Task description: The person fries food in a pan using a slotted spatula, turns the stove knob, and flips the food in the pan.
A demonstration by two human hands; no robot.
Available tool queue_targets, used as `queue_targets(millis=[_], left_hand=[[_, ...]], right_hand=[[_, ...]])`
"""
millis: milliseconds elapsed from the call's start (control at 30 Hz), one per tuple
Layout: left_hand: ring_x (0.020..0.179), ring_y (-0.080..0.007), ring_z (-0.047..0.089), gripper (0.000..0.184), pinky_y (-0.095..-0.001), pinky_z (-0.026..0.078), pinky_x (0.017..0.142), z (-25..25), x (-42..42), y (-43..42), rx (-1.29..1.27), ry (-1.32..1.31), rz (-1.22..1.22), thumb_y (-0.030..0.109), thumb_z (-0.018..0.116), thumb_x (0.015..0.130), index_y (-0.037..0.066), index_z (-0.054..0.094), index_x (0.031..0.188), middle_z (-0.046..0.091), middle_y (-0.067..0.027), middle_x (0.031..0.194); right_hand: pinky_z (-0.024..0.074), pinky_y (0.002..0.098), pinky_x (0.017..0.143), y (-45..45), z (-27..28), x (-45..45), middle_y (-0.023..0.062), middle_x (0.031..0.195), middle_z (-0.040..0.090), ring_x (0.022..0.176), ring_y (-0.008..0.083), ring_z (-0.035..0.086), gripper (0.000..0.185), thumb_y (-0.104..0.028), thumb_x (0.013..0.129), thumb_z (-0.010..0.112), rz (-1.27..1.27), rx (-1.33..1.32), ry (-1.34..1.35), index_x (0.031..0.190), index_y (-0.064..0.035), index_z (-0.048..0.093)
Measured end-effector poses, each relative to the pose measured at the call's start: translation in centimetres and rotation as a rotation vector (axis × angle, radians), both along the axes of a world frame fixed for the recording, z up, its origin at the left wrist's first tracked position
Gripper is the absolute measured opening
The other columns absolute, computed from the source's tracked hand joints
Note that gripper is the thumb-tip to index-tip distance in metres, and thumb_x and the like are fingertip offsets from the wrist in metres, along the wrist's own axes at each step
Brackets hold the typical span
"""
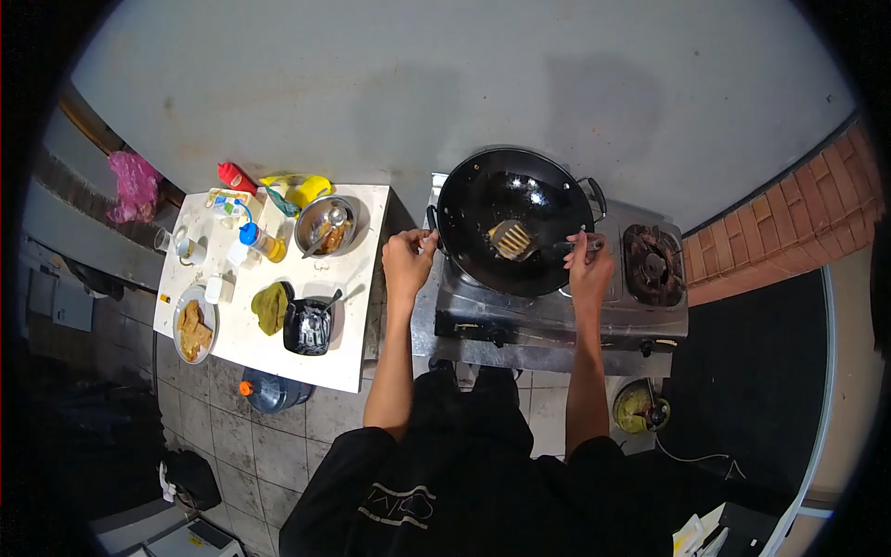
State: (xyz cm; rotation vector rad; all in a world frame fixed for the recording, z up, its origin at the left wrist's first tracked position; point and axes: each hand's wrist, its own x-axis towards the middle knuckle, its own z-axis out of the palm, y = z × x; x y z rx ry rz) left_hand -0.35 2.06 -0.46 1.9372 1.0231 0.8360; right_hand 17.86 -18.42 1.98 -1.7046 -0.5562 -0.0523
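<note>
Turner [511, 239] in play, we are working over a black wok [520, 190] on a steel stove [464, 318]. Our right hand [589, 266], at the wok's four o'clock, is closing around the turner's handle, while our left hand [408, 264], at nine, is pinching narrowly at the left wok handle [432, 221]. The slotted head is lying just below the wok's centre, covering part of its base, and yellow is showing through the slots. At two o'clock, the right loop handle [600, 198] is jutting out above our right hand. A blackened burner [654, 265] is flanking the wok at four.

A white table [348, 357] is crowding our left side at nine o'clock, its edge running near our left forearm. Toward its ten o'clock corner, a red bottle [237, 177] is lying near a yellow bag [314, 190]; a steel bowl [327, 226] holding a spoon is sitting at one. A black dish [308, 327] is resting against a green cloth [270, 308], while a plate [195, 325] of flat, golden food is overhanging the near-left edge. Below, at six, a blue water jug [274, 393] is occupying floor space. Brickwork [789, 223] is bordering our scene at three.
</note>
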Motion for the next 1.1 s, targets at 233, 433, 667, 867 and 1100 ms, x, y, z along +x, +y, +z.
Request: queue_targets(millis=[233,433,667,867,1100], left_hand=[[0.057,-0.0217,0.063,0.023,-0.0326,0.048,0.058,0.1,0.1,0.1,-0.025,-0.009,0.009,0.022,0.073,0.079,-0.001,0.071,0.084,0.063,-0.0108,0.065],[0.057,-0.0213,0.063,0.022,-0.0327,0.047,0.057,0.0,0.2,0.2,-0.033,0.003,0.011,0.022,0.073,0.079,0.0,0.071,0.083,0.063,-0.0091,0.063],[0.058,-0.0213,0.064,0.023,-0.0328,0.048,0.058,0.0,0.4,0.2,-0.055,-0.006,0.024,0.022,0.073,0.079,-0.001,0.071,0.081,0.063,-0.0094,0.063],[0.06,-0.022,0.065,0.023,-0.0326,0.048,0.059,0.1,0.4,0.0,-0.057,0.002,0.042,0.022,0.072,0.079,-0.001,0.071,0.081,0.065,-0.0104,0.065],[0.062,-0.0255,0.066,0.024,-0.0344,0.05,0.062,-0.6,0.6,-0.4,-0.041,0.017,0.105,0.022,0.072,0.078,-0.001,0.071,0.083,0.067,-0.0131,0.068]], right_hand=[[0.0443,0.0242,0.047,0.0,0.6,-0.3,0.0069,0.073,0.064,0.053,0.0088,0.056,0.021,-0.017,0.096,0.055,-0.024,-0.027,-0.011,0.088,0.0024,0.058],[0.0451,0.0242,0.048,-1.0,-0.1,0.1,0.0075,0.075,0.065,0.054,0.0086,0.057,0.023,-0.017,0.097,0.054,-0.021,0.075,-0.038,0.09,0.0039,0.058],[0.045,0.0243,0.048,-1.8,0.9,0.8,0.0088,0.077,0.066,0.055,0.0087,0.057,0.025,-0.018,0.097,0.054,-0.065,0.081,-0.061,0.091,0.0052,0.058],[0.0447,0.0239,0.048,-1.3,0.7,0.8,0.0072,0.072,0.064,0.053,0.0084,0.056,0.023,-0.018,0.095,0.057,-0.057,0.058,-0.002,0.09,0.005,0.058],[0.0441,0.0236,0.048,-1.1,1.2,1.9,0.0058,0.072,0.063,0.054,0.0084,0.056,0.02,-0.016,0.094,0.059,0.044,0.05,-0.032,0.09,0.0032,0.06]])
